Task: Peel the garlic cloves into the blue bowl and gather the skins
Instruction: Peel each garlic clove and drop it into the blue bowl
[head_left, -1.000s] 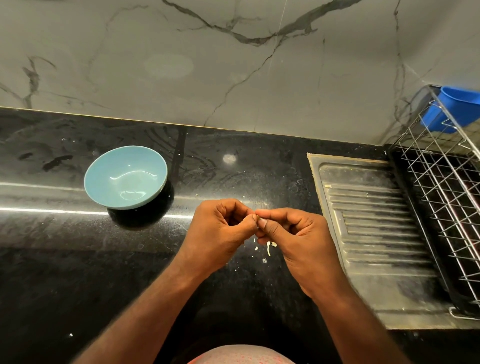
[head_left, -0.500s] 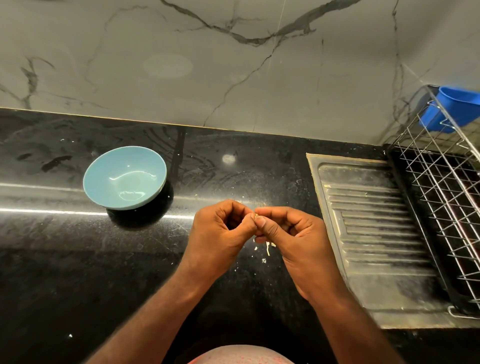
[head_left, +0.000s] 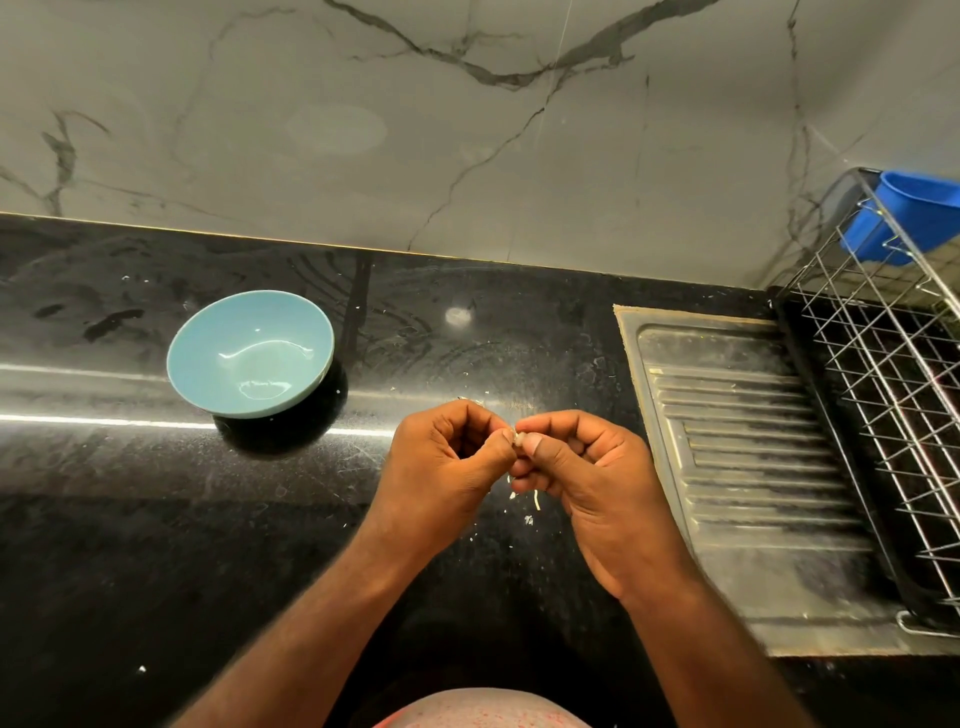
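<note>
My left hand (head_left: 447, 467) and my right hand (head_left: 587, 478) meet above the black counter, fingertips together. Between both thumbs and forefingers they pinch a small pale garlic clove (head_left: 517, 439), mostly hidden by the fingers. Small white garlic skins (head_left: 535, 501) lie on the counter just below the hands. The light blue bowl (head_left: 249, 353) stands to the left and farther back, apart from both hands; I see nothing in it.
A steel sink drainboard (head_left: 748, 452) lies to the right of my hands. Beyond it a wire dish rack (head_left: 893, 384) carries a blue plastic cup (head_left: 904, 218). A marble wall (head_left: 467, 130) backs the black counter (head_left: 130, 519). Skin flecks dot the counter.
Both hands stay in place, pinching the clove; the fingertips have shifted slightly and a bit of the clove shows between the thumbs.
</note>
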